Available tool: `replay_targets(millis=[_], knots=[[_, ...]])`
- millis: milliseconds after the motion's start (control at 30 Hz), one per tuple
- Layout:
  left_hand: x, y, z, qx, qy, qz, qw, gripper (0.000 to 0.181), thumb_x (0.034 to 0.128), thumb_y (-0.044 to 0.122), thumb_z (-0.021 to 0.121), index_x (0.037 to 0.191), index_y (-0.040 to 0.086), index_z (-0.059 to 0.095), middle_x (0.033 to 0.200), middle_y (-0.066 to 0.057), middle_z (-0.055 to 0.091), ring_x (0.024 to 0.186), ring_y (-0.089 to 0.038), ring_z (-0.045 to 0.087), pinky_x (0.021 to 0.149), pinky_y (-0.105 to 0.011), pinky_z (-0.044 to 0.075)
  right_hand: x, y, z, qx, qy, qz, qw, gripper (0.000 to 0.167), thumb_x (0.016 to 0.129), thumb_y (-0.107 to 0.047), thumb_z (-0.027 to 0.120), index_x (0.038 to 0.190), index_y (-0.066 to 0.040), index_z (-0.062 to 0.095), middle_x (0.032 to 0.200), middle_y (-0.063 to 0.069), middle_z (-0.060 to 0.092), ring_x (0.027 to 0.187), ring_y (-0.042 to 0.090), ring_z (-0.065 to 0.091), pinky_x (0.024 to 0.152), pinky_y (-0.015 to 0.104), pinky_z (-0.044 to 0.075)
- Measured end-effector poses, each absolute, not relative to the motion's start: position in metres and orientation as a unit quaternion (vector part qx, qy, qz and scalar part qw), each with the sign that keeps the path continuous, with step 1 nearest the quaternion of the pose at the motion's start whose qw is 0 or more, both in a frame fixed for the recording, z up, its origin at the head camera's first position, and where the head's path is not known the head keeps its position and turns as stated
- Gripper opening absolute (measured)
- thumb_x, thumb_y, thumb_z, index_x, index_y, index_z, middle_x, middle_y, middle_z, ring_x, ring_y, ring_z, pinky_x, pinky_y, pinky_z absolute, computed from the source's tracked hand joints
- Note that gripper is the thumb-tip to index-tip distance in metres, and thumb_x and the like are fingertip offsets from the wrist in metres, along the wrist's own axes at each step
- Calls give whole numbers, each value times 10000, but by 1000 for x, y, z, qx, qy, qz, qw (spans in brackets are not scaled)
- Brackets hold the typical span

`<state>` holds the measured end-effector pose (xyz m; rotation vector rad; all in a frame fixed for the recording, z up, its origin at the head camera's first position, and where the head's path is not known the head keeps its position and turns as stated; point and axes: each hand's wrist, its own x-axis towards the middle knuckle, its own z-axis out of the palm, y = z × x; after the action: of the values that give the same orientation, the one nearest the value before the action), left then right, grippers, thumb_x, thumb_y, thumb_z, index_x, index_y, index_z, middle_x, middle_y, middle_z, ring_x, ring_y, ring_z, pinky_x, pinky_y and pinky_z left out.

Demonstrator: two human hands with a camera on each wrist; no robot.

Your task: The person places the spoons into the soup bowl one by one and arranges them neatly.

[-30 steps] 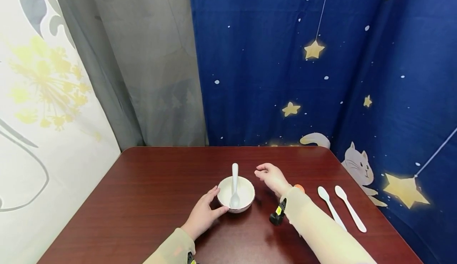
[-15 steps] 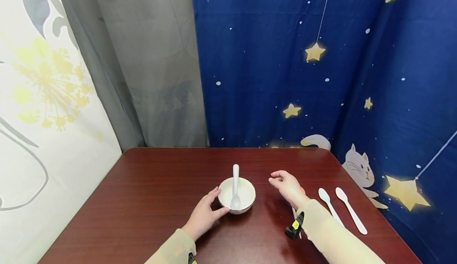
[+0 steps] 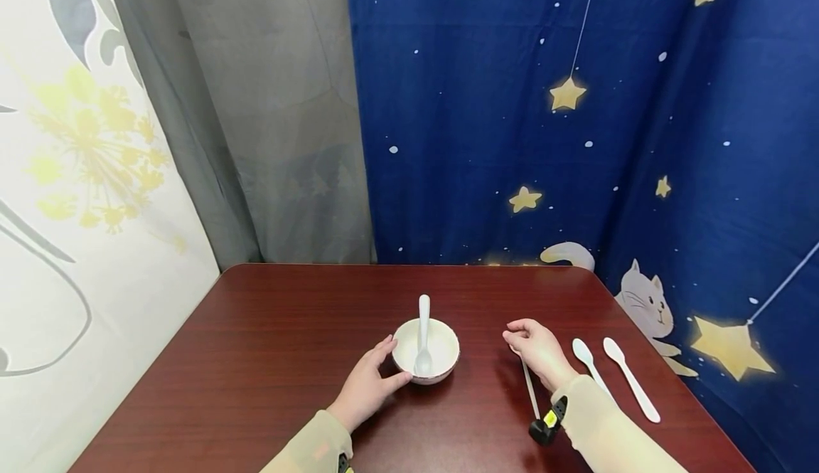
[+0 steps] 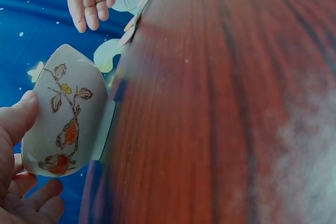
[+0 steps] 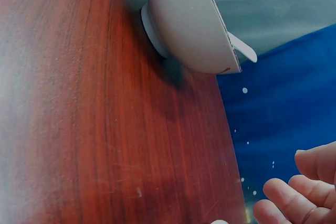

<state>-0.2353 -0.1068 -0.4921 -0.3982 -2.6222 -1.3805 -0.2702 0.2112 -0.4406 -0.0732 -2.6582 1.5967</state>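
Note:
A white bowl (image 3: 401, 352) stands on the table, a white spoon (image 3: 424, 331) leaning in it with its handle above the far rim. My left hand (image 3: 365, 388) holds the bowl's left side, thumb at the near rim and fingers at the far left. In the left wrist view, brown branches and red birds decorate the bowl (image 4: 79, 124). My right hand (image 3: 540, 352) hovers right of the bowl, fingers loosely bent and holding nothing visible. Below it lies a thin pale handle (image 3: 530, 391); the hand hides its far end.
Two white spoons, one nearer (image 3: 591, 366) and one farther right (image 3: 630, 380), lie at the right of the dark red table (image 3: 288, 331). Grey and blue star-patterned curtains (image 3: 448, 139) hang behind the table's far edge. A pale patterned cloth (image 3: 128, 281) hangs at the left.
My right hand has moved right and toward me, away from the bowl and over the thin handle. An orange part seen beside that wrist is now covered. The left hand and bowl stay put.

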Motion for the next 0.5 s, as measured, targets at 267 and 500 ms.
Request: replay_targets(millis=[267, 500], knots=[[-236, -106, -494, -133, -876, -457, 80, 700, 806, 363, 774, 1363, 18, 526, 1455, -160, 440, 1343, -348, 387, 1076, -529, 334, -262, 222, -446, -48, -883, 465, 39, 351, 908, -257, 651, 1135, 10, 625, 956, 82, 674, 845, 198, 608, 726, 293, 475], [-237, -106, -495, -136, -876, -455, 84, 709, 803, 377, 775, 1364, 19, 527, 1455, -159, 441, 1338, -347, 394, 1073, -527, 339, -257, 229, -453, -60, -892, 445, 48, 310, 898, -194, 650, 1101, 39, 622, 953, 118, 677, 863, 225, 609, 727, 313, 472]])
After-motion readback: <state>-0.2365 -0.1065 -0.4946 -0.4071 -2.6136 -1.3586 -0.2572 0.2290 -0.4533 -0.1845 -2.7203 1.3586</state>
